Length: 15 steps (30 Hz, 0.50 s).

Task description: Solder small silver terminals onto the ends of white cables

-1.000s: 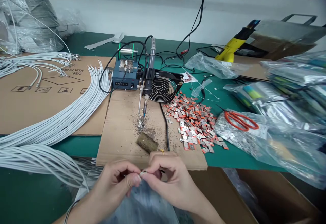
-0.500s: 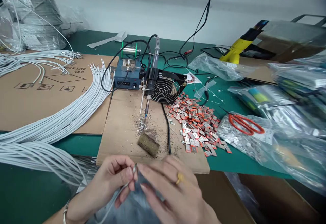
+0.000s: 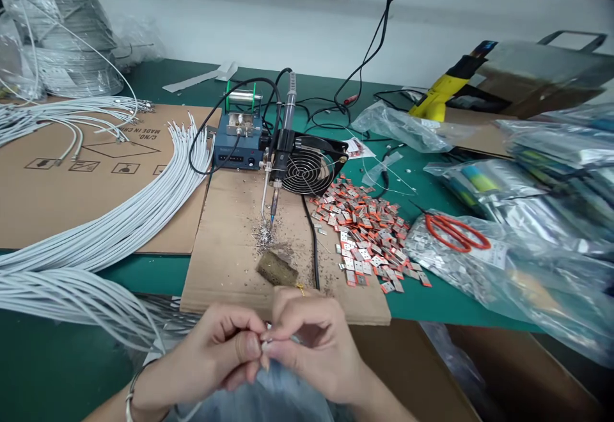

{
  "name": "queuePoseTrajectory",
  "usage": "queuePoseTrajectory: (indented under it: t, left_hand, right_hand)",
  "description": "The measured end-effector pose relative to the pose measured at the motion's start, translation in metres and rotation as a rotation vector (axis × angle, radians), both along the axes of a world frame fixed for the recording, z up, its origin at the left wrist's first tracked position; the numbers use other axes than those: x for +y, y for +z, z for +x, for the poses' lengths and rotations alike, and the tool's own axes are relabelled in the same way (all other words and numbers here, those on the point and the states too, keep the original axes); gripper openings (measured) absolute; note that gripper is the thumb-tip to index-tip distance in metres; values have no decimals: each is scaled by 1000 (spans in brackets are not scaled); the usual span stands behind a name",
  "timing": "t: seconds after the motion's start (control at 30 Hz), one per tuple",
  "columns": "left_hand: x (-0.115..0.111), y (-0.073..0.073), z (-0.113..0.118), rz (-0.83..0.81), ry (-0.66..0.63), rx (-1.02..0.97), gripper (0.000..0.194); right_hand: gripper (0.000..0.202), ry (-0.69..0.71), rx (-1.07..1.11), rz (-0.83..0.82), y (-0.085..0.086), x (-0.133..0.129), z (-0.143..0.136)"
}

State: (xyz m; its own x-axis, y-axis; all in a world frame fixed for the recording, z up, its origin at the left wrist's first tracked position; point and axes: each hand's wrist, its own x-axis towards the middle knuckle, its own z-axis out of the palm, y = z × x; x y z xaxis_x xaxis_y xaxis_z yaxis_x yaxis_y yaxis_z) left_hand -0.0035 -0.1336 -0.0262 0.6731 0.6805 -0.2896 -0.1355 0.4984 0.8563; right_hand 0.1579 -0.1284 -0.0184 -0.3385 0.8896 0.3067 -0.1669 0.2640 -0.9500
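Observation:
My left hand (image 3: pixel 223 348) is closed in a pinch on a white cable (image 3: pixel 192 411), whose lower part trails down over my lap. Thumb and fingertips of my right hand (image 3: pixel 311 345) are pressed together at the cable's end, touching my left fingertips; the small end between them is mostly hidden. Just beyond the hands, a brown sponge (image 3: pixel 277 269) lies on a cardboard sheet (image 3: pixel 225 230). Behind it a soldering iron (image 3: pixel 283 147) stands tip down in its holder, over a small heap of solder bits (image 3: pixel 265 235).
Small metal-and-orange parts (image 3: pixel 369 230) are piled on the right, beside orange-handled scissors (image 3: pixel 455 232) on plastic bags. A black fan (image 3: pixel 307 169) and blue solder station (image 3: pixel 237 150) stand behind. Bundled white cables (image 3: pixel 158 198) lie left; a yellow heat gun (image 3: pixel 439 96) lies back right.
My right hand has turned and drawn its fingers in, from loosely spread to a pinch at the cable end. My left hand has stayed nearly in place. The view has shifted slightly.

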Motion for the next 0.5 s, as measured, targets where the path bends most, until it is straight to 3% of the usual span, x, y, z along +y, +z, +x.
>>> queuePoseTrajectory:
  t: [0.13, 0.23, 0.5]
  left_hand:
    - [-1, -6, 5, -13, 13, -82, 43]
    - [-1, -6, 3, 14, 27, -79, 42]
    - [1, 7, -6, 43, -54, 154, 41]
  right_hand:
    - [16, -126, 320, -73, -20, -9, -20]
    - [14, -198, 310, -40, -21, -11, -23]
    - [8, 90, -507, 108, 20, 6, 22]
